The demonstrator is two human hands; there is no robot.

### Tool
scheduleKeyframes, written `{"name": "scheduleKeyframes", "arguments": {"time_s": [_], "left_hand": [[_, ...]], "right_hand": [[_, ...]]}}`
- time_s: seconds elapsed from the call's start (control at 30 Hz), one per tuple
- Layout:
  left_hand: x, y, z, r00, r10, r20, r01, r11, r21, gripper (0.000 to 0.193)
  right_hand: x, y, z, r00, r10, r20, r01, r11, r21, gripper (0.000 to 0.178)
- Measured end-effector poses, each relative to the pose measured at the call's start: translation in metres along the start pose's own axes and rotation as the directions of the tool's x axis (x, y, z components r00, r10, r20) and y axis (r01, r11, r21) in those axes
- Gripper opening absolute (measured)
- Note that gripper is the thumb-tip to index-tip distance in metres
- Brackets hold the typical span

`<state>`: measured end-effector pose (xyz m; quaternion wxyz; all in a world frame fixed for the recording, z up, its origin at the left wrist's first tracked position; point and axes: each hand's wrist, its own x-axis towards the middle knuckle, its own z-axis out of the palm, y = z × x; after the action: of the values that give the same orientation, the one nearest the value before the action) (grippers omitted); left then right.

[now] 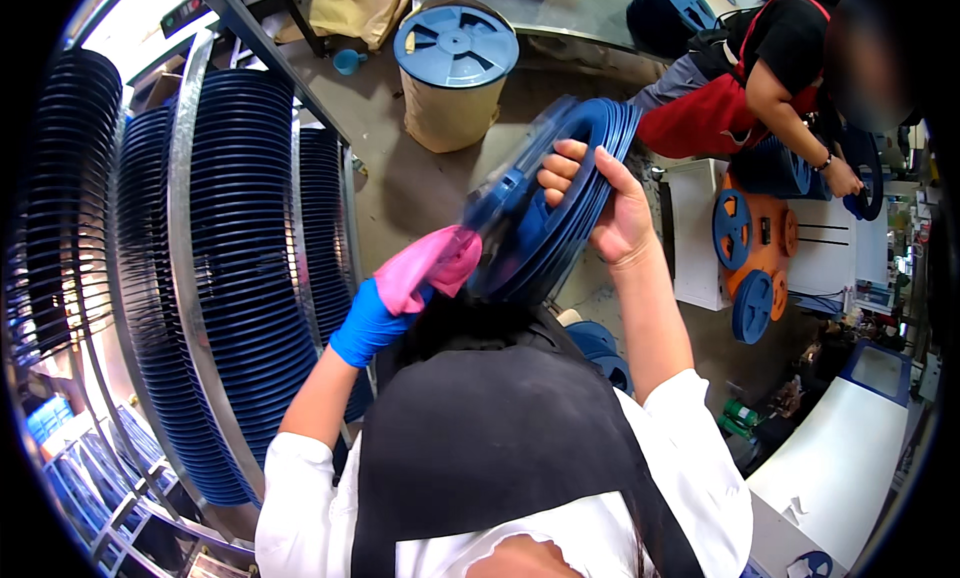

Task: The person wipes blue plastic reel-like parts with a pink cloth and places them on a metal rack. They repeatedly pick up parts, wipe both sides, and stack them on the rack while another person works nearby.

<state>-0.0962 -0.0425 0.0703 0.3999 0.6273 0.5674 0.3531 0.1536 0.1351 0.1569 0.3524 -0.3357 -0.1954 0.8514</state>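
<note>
My right hand (612, 200) grips a stack of blue plastic reels (572, 228), its fingers curled through an opening and its thumb over the rim. The stack is tilted on edge in front of my chest. On its left side one blue reel (510, 178) is smeared by motion and leans away from the others. My left hand (425, 271) has a blue cuff at the wrist and a pink covering over the fingers. It is at the lower left edge of the smeared reel; blur and the covering hide whether its fingers close on it.
At left, a metal rack (190, 178) holds long rows of dark blue discs. Ahead stands a tan drum-shaped container (452, 113) with a blue reel (456, 46) on top. At right, a person in a red apron (690, 118) works beside an orange machine (762, 233) carrying blue reels.
</note>
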Motion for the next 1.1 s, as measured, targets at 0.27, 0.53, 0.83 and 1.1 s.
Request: {"name": "scheduleKeyframes", "arguments": {"time_s": [0.27, 0.53, 0.83, 1.1], "left_hand": [[-0.066, -0.047, -0.027, 0.785, -0.605, -0.133, 0.000, 0.214, -0.977, 0.049], [-0.084, -0.051, -0.018, 0.803, -0.593, -0.064, -0.084, -0.006, -0.996, 0.058], [-0.059, -0.016, -0.026, 0.879, -0.477, -0.021, -0.012, 0.021, -1.000, 0.065], [-0.039, -0.049, -0.007, 0.875, -0.482, 0.041, 0.118, 0.130, -0.984, 0.057]], "right_hand": [[-0.026, 0.007, -0.075, 0.997, -0.050, -0.057, 0.046, 0.996, -0.078, 0.029], [-0.034, 0.028, -0.092, 0.998, -0.033, -0.062, 0.036, 0.998, 0.058, 0.028], [-0.036, 0.047, -0.082, 0.999, -0.022, -0.035, 0.023, 1.000, 0.021, 0.077], [-0.054, 0.039, -0.075, 0.966, -0.040, 0.254, 0.013, 0.994, 0.105, 0.089]]}}
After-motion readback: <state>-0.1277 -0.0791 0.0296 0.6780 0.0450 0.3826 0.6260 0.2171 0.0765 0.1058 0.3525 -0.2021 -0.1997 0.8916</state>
